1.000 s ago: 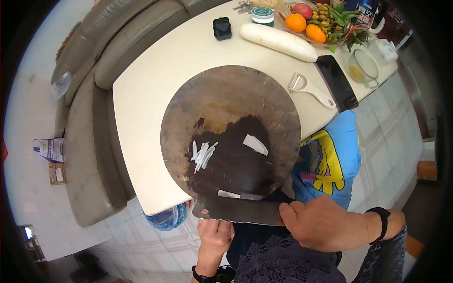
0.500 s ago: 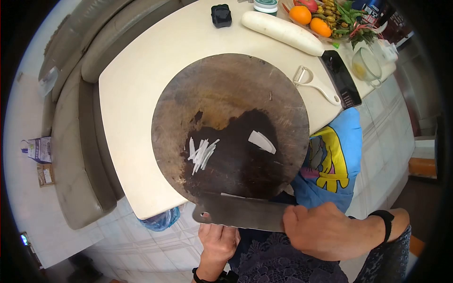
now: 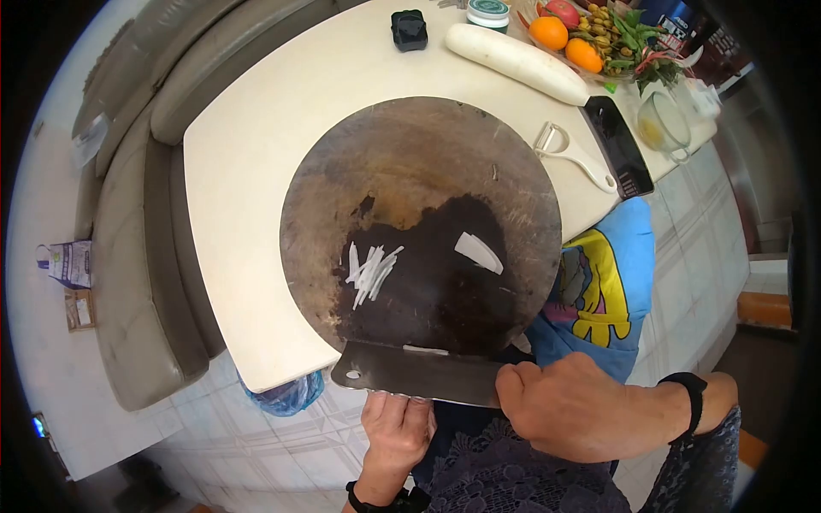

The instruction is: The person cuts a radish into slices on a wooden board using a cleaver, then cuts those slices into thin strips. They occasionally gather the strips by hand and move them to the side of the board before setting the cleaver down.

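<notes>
A: Where's the cleaver [image 3: 410, 373]?
B: Flat over the board's [image 3: 410, 162] near edge, right hand [image 3: 575, 415] fingers clamped round its handle. Left hand [image 3: 395, 430] is beneath, and I can't tell its grip. It seems to be wiping the blade; the next move needs care near the sharp edge.

Daylight was bright and even, shadows soft; fisheye bending and black corners framed everything, sharp at centre.

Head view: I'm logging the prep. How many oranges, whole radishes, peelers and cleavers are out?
Oranges: 2
Radish: 1
Peeler: 1
Cleaver: 1
Total: 5
</notes>
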`<state>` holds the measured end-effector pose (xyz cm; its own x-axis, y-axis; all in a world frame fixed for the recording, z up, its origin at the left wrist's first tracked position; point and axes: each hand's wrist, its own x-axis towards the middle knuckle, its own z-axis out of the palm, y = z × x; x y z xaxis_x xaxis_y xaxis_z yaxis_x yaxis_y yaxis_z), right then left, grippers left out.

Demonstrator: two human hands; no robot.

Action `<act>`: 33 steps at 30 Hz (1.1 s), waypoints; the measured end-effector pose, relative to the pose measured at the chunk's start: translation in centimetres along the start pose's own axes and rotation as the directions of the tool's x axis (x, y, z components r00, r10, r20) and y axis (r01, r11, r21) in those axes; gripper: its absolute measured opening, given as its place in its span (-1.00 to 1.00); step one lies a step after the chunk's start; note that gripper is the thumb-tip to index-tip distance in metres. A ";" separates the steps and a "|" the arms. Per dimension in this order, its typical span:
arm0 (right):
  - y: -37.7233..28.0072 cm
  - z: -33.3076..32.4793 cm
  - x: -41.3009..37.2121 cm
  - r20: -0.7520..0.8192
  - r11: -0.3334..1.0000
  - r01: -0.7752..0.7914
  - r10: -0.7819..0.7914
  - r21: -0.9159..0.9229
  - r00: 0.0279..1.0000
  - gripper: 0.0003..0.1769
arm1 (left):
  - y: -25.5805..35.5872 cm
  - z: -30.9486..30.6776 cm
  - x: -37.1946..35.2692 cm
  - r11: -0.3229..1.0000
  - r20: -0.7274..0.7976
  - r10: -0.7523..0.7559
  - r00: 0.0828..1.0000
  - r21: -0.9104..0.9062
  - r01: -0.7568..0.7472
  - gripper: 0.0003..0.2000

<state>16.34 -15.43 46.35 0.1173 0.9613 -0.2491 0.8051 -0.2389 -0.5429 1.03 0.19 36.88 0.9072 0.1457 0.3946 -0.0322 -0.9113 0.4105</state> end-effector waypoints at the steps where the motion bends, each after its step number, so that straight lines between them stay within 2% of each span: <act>1: 0.0 0.0 0.1 0.001 1.000 0.000 0.000 0.001 1.000 -0.78 | 0.0 0.0 -0.1 1.000 0.001 -0.001 1.000 0.000 0.001 -0.76; 4: -0.1 0.1 0.8 -0.045 0.999 0.049 -0.048 0.018 0.998 -0.79 | 0.1 -0.1 -0.5 1.000 -0.008 -0.021 1.000 -0.009 0.021 -0.75; 6: 0.0 0.6 1.4 0.019 0.999 0.043 -0.043 -0.005 0.999 -0.68 | 0.3 -0.1 -0.7 0.995 0.019 -0.065 0.998 -0.078 0.066 -0.63; 9: 0.1 1.4 1.5 -0.067 0.999 0.018 -0.021 -0.037 0.998 -0.68 | 0.3 0.0 -0.5 0.995 0.010 -0.060 0.998 -0.080 0.061 -0.64; 12: 0.0 0.8 0.8 -0.065 0.999 0.043 -0.041 0.034 0.997 -0.77 | 0.3 0.2 -1.0 0.996 0.018 -0.063 0.998 -0.064 0.065 -0.64; 19: -0.2 0.5 0.3 -0.013 1.000 0.022 -0.022 -0.022 1.000 -0.78 | 0.1 0.3 -1.3 0.997 0.020 -0.046 0.999 -0.056 0.047 -0.63; 21: 0.0 0.7 0.6 0.002 0.998 0.017 -0.017 0.066 1.000 -0.70 | 0.1 0.3 -1.1 0.997 0.005 -0.039 0.999 -0.060 0.040 -0.63; 25: -0.1 1.1 1.4 -0.012 0.998 0.053 -0.053 0.017 0.999 -0.72 | 0.0 0.5 -1.1 0.999 -0.023 -0.023 0.999 -0.041 0.022 -0.65; 27: 0.3 1.3 1.3 -0.084 0.998 0.032 -0.028 0.051 0.996 -0.69 | -0.1 0.5 -1.2 1.000 -0.002 -0.011 1.000 -0.025 0.011 -0.66; 31: 0.5 0.9 0.7 -0.036 0.996 0.008 -0.005 0.088 0.999 -0.64 | -0.2 0.7 -1.2 1.000 -0.027 -0.005 1.000 -0.018 0.004 -0.68; 33: 0.1 0.2 0.3 -0.010 0.997 0.009 -0.008 0.080 1.000 -0.79 | -0.5 0.9 -1.5 0.999 -0.053 0.014 0.999 -0.047 -0.017 -0.69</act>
<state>16.36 -15.22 46.10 0.1163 0.9645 -0.2371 0.7570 -0.2406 -0.6075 0.08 0.06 35.41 0.8832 0.1530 0.4433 -0.0667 -0.8946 0.4418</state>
